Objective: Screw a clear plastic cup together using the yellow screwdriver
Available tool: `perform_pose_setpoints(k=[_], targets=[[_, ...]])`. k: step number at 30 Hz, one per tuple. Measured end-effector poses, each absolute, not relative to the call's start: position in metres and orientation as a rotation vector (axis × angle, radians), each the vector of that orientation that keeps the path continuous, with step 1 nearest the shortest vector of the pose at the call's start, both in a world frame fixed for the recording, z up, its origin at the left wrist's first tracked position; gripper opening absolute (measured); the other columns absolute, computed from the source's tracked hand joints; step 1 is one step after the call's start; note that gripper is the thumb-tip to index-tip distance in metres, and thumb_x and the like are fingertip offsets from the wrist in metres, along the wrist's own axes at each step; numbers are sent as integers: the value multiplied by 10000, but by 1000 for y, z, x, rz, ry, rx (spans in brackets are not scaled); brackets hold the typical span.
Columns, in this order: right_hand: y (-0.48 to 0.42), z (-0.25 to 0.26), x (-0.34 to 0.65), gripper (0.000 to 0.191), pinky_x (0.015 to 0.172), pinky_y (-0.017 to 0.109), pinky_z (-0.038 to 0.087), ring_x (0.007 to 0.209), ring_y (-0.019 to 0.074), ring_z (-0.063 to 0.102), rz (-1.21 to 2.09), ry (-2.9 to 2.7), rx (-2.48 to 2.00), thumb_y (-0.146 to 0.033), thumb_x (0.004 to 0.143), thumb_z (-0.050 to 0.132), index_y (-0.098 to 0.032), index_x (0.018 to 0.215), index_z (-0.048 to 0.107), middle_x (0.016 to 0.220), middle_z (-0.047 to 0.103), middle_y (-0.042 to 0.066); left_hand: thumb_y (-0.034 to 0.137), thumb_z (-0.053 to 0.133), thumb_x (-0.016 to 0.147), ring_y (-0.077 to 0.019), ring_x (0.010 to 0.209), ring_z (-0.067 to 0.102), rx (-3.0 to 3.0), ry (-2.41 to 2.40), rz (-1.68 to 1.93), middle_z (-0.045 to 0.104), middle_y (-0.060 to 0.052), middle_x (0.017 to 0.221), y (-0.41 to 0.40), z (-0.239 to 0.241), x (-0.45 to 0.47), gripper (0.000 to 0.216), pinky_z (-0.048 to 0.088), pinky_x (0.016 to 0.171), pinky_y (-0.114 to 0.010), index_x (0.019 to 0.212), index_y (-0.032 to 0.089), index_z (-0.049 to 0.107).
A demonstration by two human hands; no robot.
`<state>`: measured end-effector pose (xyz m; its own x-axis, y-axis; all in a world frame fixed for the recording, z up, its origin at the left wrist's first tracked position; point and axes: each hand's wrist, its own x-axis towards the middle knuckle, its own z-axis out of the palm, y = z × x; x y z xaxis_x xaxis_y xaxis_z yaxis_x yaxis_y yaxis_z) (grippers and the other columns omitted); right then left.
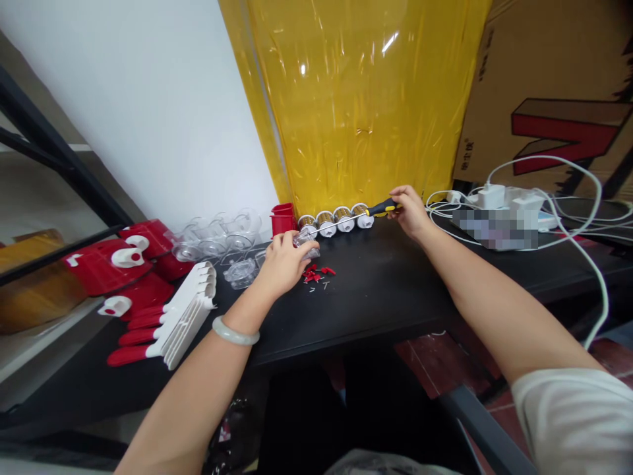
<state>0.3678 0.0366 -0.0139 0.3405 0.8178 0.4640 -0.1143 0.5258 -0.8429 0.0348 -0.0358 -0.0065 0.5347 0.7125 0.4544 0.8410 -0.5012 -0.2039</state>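
Note:
My left hand (285, 264) is closed around a clear plastic part (307, 243) on the black table. In my right hand (408, 210) is a screwdriver (380, 209) with a black and yellow handle, gripped at its rear end. Its long shaft points left, and the tip reaches the clear part; the exact contact is too small to tell. Just right of my left hand lie several small red pieces (312, 273) and loose screws (326, 285). Another clear plastic part (241, 272) rests to the left of that hand.
Metal drums with white ends (345, 219) line the back beside a red container (283, 219). On the left are clear cups (217, 234), red housings (111, 264) and white parts with red handles (185, 316). White cables and chargers (492, 196) lie at the right.

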Motion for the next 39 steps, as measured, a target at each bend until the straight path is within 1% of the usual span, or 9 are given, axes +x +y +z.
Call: perform_pose_setpoints(k=[4,8,12,16,23,27,30,36,39], targets=[[30,-10,365,365,477,240,468,580,131,541,814,-1068,-695,-533,699,672,-268,853,473,727,510,-38,282,587,948,-353,1257,410,-2376,-1274,-438,436,-135,1379,-36,-6,35,393,466,996,-547,1334,353,605],[39,-14,368,515,411,248,402,443,114,439,731,-1093,-830,-745,747,611,-253,779,461,593,426,-52,291,585,951,-352,1256,414,-2373,-1268,-444,436,-133,1376,-36,-6,35,388,463,1001,-547,1333,355,606],[43,-16,370,418,394,243,388,417,92,361,644,-1086,-887,-581,713,724,-250,753,472,571,409,-66,280,591,945,-354,1257,413,-2373,-1277,-437,439,-133,1376,-36,-6,35,395,469,989,-544,1332,359,604],[36,-13,366,325,451,225,449,545,112,521,790,-1025,-745,-421,668,698,-268,853,479,727,521,-47,293,588,949,-356,1263,412,-2374,-1271,-442,434,-134,1383,-36,-7,35,388,461,1002,-556,1331,362,606],[44,-19,370,554,409,246,417,429,112,467,706,-1075,-880,-787,741,599,-259,810,446,594,440,-62,282,582,950,-354,1263,415,-2381,-1270,-442,436,-136,1378,-36,-6,35,393,466,995,-548,1335,357,605],[46,-20,372,447,383,241,392,384,87,351,652,-1100,-920,-602,717,728,-253,768,452,544,390,-85,289,584,949,-350,1259,418,-2376,-1269,-438,440,-133,1377,-36,-6,35,393,464,998,-548,1335,362,603],[39,-15,368,318,418,235,435,457,101,440,766,-1063,-776,-475,718,684,-262,834,479,649,483,-59,278,588,946,-353,1260,416,-2379,-1270,-439,441,-138,1379,-36,-6,35,393,466,991,-546,1331,355,607],[38,-13,369,527,416,262,417,428,116,417,771,-1064,-820,-774,779,553,-255,766,459,561,406,-52,291,587,950,-355,1260,414,-2380,-1267,-449,440,-134,1373,-35,-7,35,384,462,996,-552,1328,355,610],[42,-15,370,514,414,262,399,391,96,336,726,-1103,-888,-705,719,693,-256,741,443,512,342,-84,287,581,952,-353,1255,415,-2381,-1267,-447,434,-134,1380,-35,-7,34,387,463,995,-554,1332,358,606]])
